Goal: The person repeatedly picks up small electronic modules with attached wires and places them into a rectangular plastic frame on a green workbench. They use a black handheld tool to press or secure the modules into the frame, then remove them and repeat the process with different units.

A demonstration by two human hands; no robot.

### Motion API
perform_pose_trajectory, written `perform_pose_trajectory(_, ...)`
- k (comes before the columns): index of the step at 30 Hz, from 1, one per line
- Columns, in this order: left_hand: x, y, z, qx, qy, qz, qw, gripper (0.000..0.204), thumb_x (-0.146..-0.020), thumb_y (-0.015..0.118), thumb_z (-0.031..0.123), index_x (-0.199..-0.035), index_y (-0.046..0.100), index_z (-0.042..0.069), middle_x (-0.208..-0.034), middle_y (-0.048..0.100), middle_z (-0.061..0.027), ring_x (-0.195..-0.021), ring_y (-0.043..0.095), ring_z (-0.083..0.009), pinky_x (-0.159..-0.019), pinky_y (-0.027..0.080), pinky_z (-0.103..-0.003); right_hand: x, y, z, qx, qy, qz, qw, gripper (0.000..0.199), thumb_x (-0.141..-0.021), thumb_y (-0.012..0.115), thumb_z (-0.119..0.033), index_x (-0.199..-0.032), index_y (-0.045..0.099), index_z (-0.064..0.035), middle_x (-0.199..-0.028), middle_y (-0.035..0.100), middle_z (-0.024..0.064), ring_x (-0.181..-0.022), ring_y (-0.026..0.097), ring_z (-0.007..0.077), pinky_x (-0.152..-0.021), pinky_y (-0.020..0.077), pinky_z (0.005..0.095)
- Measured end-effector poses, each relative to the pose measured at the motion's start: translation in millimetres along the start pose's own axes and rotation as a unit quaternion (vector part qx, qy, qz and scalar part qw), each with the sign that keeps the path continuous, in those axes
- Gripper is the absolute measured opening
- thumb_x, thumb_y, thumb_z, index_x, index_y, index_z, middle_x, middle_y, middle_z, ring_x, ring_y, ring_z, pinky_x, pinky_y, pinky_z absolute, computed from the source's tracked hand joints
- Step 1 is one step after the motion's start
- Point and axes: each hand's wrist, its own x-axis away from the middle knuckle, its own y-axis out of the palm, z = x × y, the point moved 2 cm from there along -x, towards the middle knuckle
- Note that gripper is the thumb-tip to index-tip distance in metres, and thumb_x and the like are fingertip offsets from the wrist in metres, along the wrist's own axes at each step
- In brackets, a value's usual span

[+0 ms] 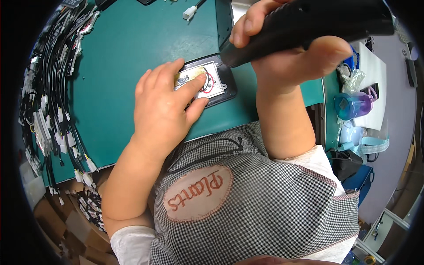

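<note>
On the green table mat lies a shallow black case (229,84) holding a white circuit board (217,88) with red and black wires. My left hand (163,99) grips the case from its left side. One fingertip presses on a yellowish part of the board, and the thumb rests by the near edge. The hand covers the case's left end. My right hand (282,62) is wrapped around a thick black power screwdriver (309,26), held aslant above the case. Its narrow tip points down at the board's far right corner; whether it touches a screw is too small to tell.
Bundles of black cables (57,101) with white connectors hang along the table's left side. A white connector (189,13) lies at the far edge, near an upright dark panel (224,24). To the right are a blue-purple cup (353,105) and cardboard boxes (75,229) stand low left.
</note>
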Motion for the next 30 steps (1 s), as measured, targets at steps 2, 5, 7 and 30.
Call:
perform_pose_trajectory(2, 1, 0, 1, -0.002, -0.004, -0.001, 1.000, 0.045, -0.070, 0.086, 0.023, -0.114, 0.077, 0.018, -0.131, 0.063, -0.0167, -0.116, 0.062, -0.0362, -0.100, 0.047, -0.050, 2, 5, 1, 0.001, 0.027, 0.001, 1.000, 0.111, -0.058, 0.064, -0.097, -0.109, 0.056, 0.0009, -0.067, 0.059, 0.0089, -0.057, 0.062, 0.0211, -0.049, 0.0529, 0.0306)
perform_pose_trajectory(5, 3, 0, 1, 0.003, -0.008, 0.001, 1.000, 0.045, -0.070, 0.086, 0.022, -0.114, 0.077, 0.017, -0.131, 0.063, -0.0170, -0.116, 0.062, -0.0363, -0.102, 0.047, -0.051, 4, 3, 8, -0.034, 0.047, -0.041, 0.997, 0.112, -0.056, 0.069, -0.095, -0.110, 0.055, 0.0011, -0.070, 0.060, 0.0093, -0.060, 0.063, 0.0215, -0.050, 0.0522, 0.0301)
perform_pose_trajectory(7, 2, -1, 1, 0.006, -0.007, -0.003, 1.000, 0.045, -0.071, 0.086, 0.023, -0.114, 0.077, 0.017, -0.130, 0.063, -0.0173, -0.117, 0.061, -0.0364, -0.102, 0.046, -0.051, 5, -2, 15, -0.035, 0.041, -0.072, 0.996, 0.111, -0.055, 0.072, -0.093, -0.111, 0.055, 0.0013, -0.072, 0.060, 0.0095, -0.062, 0.064, 0.0220, -0.052, 0.0526, 0.0303)
perform_pose_trajectory(30, 0, 0, -4, 0.007, 0.009, -0.019, 1.000, 0.045, -0.072, 0.085, 0.022, -0.116, 0.077, 0.016, -0.135, 0.062, -0.0164, -0.121, 0.059, -0.0363, -0.106, 0.043, -0.050, -56, -57, -86, 0.123, -0.145, 0.005, 0.982, 0.097, -0.073, 0.047, -0.097, -0.107, 0.063, -0.0079, -0.074, 0.062, 0.0107, -0.058, 0.065, 0.0245, -0.055, 0.0567, 0.0406)
